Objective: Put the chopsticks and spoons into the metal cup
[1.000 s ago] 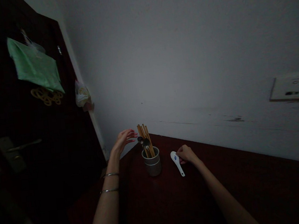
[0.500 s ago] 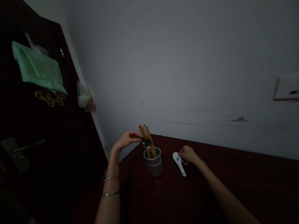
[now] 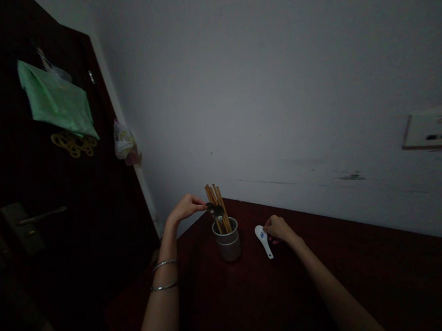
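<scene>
A grey cylindrical holder [image 3: 228, 248] stands on the dark red table, with several wooden chopsticks [image 3: 221, 202] upright in it. Two metal spoons lean there too, bowls up; one spoon [image 3: 218, 211] faces me. My left hand [image 3: 189, 207] comes in from the left, its fingertips pinched on the bowl of the other metal spoon [image 3: 210, 207]. To the right of the holder, my right hand [image 3: 278, 229] grips a white soup spoon [image 3: 264, 240] with a blue pattern by its bowl. The soup spoon's handle points down toward me.
The dark tabletop [image 3: 258, 298] meets a pale wall [image 3: 261, 93] at the back. A dark door [image 3: 2, 157] with a metal handle [image 3: 42, 216] is on the left, with a green cloth [image 3: 58, 101] hanging on it. A wall socket [image 3: 436, 131] sits at the right.
Both hands keep almost the same positions. The white soup spoon and right hand have shifted very slightly left; the left fingertips have drawn back a little.
</scene>
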The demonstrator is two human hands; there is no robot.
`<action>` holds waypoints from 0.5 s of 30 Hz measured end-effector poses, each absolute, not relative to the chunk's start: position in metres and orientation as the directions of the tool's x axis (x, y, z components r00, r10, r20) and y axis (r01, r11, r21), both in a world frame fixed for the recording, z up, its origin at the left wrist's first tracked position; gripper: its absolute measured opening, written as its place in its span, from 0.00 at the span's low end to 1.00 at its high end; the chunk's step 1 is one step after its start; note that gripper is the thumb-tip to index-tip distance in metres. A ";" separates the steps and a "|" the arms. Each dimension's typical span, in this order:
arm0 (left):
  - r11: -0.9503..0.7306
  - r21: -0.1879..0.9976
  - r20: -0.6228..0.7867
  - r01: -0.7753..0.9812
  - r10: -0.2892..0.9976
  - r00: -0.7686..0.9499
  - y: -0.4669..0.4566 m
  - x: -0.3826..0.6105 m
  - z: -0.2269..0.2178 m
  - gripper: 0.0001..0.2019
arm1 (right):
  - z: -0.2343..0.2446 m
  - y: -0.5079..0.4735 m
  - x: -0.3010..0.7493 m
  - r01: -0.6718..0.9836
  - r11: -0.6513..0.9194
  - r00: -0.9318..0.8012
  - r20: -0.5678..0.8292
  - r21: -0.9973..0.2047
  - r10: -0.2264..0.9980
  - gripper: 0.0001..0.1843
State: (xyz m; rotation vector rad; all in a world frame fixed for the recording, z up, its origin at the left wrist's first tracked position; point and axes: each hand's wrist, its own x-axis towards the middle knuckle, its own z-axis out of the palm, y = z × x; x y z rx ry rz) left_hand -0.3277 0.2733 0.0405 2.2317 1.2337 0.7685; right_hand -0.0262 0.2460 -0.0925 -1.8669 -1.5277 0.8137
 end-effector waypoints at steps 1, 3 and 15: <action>-0.476 0.637 0.241 0.607 0.870 0.430 0.272 -0.327 0.041 0.12 | -0.092 0.246 -0.026 0.629 -0.163 0.145 -0.090 -0.760 0.985 0.03; -0.462 0.632 0.231 0.623 0.879 0.417 0.271 -0.326 0.042 0.11 | -0.092 0.246 -0.026 0.638 -0.152 0.127 -0.091 -0.755 0.988 0.03; -0.475 0.655 0.251 0.588 0.870 0.423 0.277 -0.327 0.038 0.11 | -0.059 0.234 -0.028 0.851 -0.054 0.077 0.022 -0.523 0.997 0.09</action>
